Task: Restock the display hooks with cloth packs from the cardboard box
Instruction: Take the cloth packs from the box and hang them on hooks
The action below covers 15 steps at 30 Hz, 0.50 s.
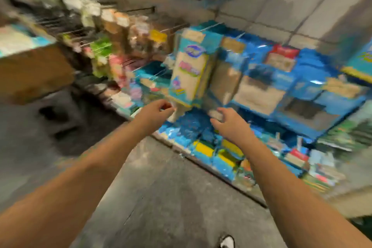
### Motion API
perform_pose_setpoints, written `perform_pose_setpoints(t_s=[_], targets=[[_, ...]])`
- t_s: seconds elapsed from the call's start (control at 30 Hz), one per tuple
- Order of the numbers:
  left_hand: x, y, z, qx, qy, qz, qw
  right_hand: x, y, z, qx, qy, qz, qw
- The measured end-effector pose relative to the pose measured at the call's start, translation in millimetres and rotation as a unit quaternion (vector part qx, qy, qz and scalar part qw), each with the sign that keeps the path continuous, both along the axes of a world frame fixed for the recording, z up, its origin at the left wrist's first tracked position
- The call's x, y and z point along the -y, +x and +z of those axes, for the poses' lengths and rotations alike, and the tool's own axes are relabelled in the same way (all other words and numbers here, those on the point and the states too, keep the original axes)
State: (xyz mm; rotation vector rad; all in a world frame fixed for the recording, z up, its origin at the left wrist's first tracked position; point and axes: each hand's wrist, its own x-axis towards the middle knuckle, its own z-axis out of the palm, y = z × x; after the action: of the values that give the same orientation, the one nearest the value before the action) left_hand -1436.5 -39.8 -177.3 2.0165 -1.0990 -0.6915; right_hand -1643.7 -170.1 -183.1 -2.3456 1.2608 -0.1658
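One cloth pack (188, 70) is seen at the centre of the frame, hung or held against the display rack (261, 78), with its lower edge just above the two hands; whether it is already seated on a hook cannot be told through the heavy blur. It is judged to be light and soft, a film bag around folded cloth that would give under the fingers, with a slick wrapper that could slide in a loose pinch. The firmest hold is judged to be the header at the top, where a hanging hole would be expected, or the two long side edges. The pack is shown as tall and narrow, pale cream in the middle with a blue border, a round blue logo near the top and pink lettering below it. The left hand (155, 111) is held just under the pack's lower left corner, fingers curled and parted, gripping nothing. The right hand (228, 120) is spread just below and right of the pack, also empty. The cardboard box (34, 70) is seen at the left edge, well apart from the hands
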Motion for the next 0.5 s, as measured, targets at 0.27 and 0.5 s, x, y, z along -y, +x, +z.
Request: perform_pose_setpoints(t_s=[0.27, 0.5], targets=[[-227, 135, -80, -0.005, 0.165, 0.186, 0.969, -151, 206, -91, -0.09, 0.105, 0.226, 0.964], [-308, 247, -115, -0.034, 0.233, 0.268, 0.934, -202, 355, -147, -0.155, 0.139, 0.339, 0.917]])
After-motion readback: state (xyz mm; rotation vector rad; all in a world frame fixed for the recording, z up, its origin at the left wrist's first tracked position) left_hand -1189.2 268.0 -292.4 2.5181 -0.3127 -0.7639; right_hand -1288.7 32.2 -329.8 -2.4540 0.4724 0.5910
